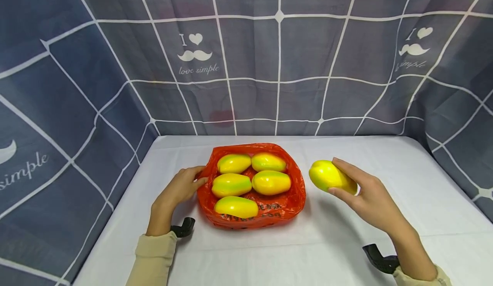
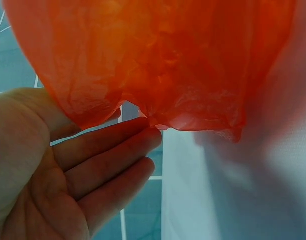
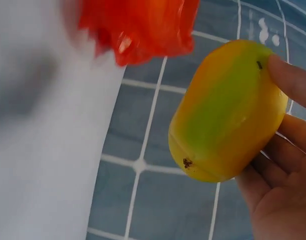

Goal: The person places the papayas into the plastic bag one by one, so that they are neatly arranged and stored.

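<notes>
An orange plastic bag [image 1: 285, 202] lies open on the white table and holds several yellow-green mangoes [image 1: 271, 182]. My left hand [image 1: 200, 174] is at the bag's left rim and pinches its edge. In the left wrist view the bag [image 2: 167, 60] drapes over the thumb, and the fingers [image 2: 113, 150] lie nearly straight under its edge. To the right of the bag, my right hand [image 1: 339, 177] holds one more mango [image 1: 325, 174] just above the table. The right wrist view shows this mango [image 3: 227, 110] between fingers [image 3: 292, 80] and palm, with the bag [image 3: 138, 25] beyond it.
A white cloth covers the table [image 1: 346, 243]. A blue checked cloth with white lines [image 1: 277, 63] walls in the back and both sides. Black wrist mounts [image 1: 185, 227] [image 1: 379, 258] sit under both forearms.
</notes>
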### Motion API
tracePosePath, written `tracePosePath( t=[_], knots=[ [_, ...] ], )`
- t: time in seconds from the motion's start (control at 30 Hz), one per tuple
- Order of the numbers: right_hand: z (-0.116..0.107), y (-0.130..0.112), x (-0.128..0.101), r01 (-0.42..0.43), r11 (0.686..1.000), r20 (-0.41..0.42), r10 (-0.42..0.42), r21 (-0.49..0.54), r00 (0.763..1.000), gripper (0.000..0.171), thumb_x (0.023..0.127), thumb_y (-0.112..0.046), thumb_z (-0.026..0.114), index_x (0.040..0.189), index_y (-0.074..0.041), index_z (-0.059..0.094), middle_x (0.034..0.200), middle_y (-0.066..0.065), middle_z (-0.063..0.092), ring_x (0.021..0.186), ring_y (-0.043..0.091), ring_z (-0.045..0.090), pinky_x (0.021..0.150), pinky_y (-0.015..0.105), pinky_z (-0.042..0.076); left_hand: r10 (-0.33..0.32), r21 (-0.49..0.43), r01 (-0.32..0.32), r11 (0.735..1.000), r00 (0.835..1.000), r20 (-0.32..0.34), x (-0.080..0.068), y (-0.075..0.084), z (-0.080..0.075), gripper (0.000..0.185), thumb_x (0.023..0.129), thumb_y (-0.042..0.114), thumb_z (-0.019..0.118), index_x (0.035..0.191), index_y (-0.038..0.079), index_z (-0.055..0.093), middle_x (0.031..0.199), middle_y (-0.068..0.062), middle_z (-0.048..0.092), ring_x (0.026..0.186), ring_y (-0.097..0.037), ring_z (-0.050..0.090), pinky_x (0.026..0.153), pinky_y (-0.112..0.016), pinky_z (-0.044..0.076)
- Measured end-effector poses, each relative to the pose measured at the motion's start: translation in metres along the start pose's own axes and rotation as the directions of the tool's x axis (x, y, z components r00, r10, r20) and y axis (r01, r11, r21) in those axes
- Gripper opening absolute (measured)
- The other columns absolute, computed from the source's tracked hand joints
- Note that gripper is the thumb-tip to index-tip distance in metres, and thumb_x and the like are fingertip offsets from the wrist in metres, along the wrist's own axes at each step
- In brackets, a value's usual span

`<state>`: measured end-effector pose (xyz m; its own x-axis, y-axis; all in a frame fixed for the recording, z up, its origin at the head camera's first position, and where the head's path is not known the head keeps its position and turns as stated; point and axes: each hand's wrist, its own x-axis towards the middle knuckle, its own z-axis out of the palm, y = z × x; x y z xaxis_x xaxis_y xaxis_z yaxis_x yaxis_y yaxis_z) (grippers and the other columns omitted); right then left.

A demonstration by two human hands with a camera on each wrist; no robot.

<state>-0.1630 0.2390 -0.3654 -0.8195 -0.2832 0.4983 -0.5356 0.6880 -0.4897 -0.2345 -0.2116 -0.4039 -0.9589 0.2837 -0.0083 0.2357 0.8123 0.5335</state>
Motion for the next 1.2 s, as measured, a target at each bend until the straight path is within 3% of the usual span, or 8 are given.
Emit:
tracePosePath(
  t=[0.27, 0.53, 0.83, 1.03, 1.2],
  knots=[
    [0.029, -0.023, 0.015, 0.053, 0.994, 0.028, -0.056, 0.091, 0.998, 0.068, 0.079, -0.007, 0.083, 0.14, -0.005, 0.054, 0.136, 0.009, 0.058, 0.122, 0.029, 0.056, 0.102, 0.009, 0.033, 0.009, 0.01, -0.009, 1.0, 1.0, -0.005, 0.0, -0.002, 0.002, 0.041, 0.097, 0.015, 0.063, 0.133, -0.004, 0.058, 0.123, -0.017, 0.065, 0.113, -0.035, 0.059, 0.103, -0.053, 0.043],
    [0.049, -0.04, 0.025, 0.089, 0.982, -0.019, -0.087, 0.165, 0.996, 0.069, 0.078, -0.01, 0.084, 0.14, -0.006, 0.055, 0.14, 0.005, 0.056, 0.129, 0.025, 0.052, 0.107, 0.017, 0.033, -0.001, 0.013, 0.001, 1.0, 1.0, -0.004, 0.001, -0.001, 0.002, 0.042, 0.097, 0.015, 0.063, 0.133, -0.005, 0.057, 0.123, -0.018, 0.064, 0.115, -0.036, 0.059, 0.103, -0.053, 0.042],
    [0.073, -0.056, 0.031, 0.094, 0.949, -0.004, -0.097, 0.3, 0.995, 0.066, 0.082, -0.011, 0.082, 0.141, -0.006, 0.053, 0.141, 0.005, 0.054, 0.131, 0.021, 0.049, 0.109, 0.026, 0.036, -0.003, 0.018, 0.004, 1.0, 1.0, -0.01, 0.001, 0.0, 0.001, 0.043, 0.097, 0.015, 0.063, 0.134, -0.005, 0.056, 0.126, -0.019, 0.063, 0.118, -0.038, 0.057, 0.105, -0.054, 0.04],
    [0.084, -0.057, 0.028, 0.059, 0.957, 0.038, -0.073, 0.285, 0.997, 0.066, 0.082, -0.013, 0.081, 0.141, -0.004, 0.053, 0.143, 0.006, 0.053, 0.132, 0.025, 0.048, 0.11, 0.028, 0.035, 0.016, 0.019, -0.016, 1.0, 1.0, -0.018, 0.001, 0.002, 0.002, 0.044, 0.096, 0.015, 0.063, 0.134, -0.006, 0.056, 0.126, -0.02, 0.063, 0.118, -0.038, 0.057, 0.105, -0.053, 0.04],
    [0.088, -0.054, 0.023, 0.025, 0.965, 0.09, -0.05, 0.262, 0.995, 0.066, 0.082, -0.013, 0.082, 0.141, -0.005, 0.053, 0.143, 0.007, 0.052, 0.132, 0.025, 0.048, 0.11, 0.037, 0.036, 0.019, 0.027, -0.019, 0.999, 1.0, -0.023, 0.0, 0.001, 0.002, 0.043, 0.097, 0.015, 0.062, 0.134, -0.005, 0.057, 0.126, -0.02, 0.063, 0.118, -0.038, 0.057, 0.105, -0.053, 0.04]
  ],
)
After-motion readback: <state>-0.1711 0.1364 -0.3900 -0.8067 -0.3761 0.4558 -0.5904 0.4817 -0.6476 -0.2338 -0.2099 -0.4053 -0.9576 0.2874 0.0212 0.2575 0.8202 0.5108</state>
